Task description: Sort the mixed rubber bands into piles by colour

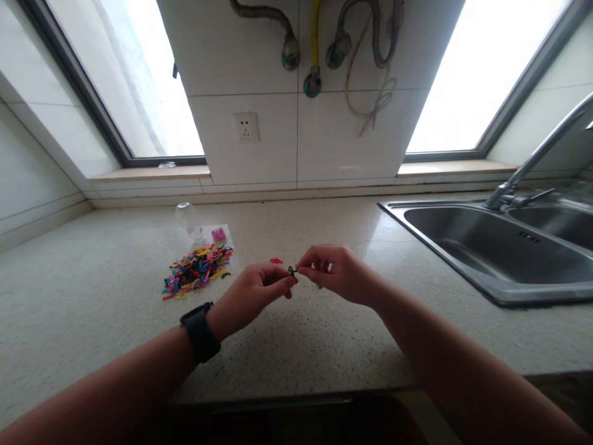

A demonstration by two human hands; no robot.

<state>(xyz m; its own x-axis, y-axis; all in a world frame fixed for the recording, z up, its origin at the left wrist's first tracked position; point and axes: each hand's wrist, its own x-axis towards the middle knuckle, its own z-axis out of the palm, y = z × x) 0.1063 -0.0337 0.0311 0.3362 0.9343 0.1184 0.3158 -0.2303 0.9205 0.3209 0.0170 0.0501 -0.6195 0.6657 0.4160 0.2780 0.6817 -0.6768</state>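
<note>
Speckled bench (92, 290) with steel sink (491, 247) set into its right end; a heap of coloured rubber bands (197, 278) toward the back left, clear bottle (189, 221) just behind. Over the bench middle, near the front edge, left hand (252, 295) and right hand (336, 272) meet. Both are pinched shut, fingertips on one small dark band (291, 270) between them; a red band (276, 261) lies just behind.

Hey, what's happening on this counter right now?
A person holds a small dark elastic band between the fingertips of the left hand and the right hand, just above the countertop. A heap of colourful bands lies to the left, a red band sits behind the hands, and a steel sink is at right.
</note>
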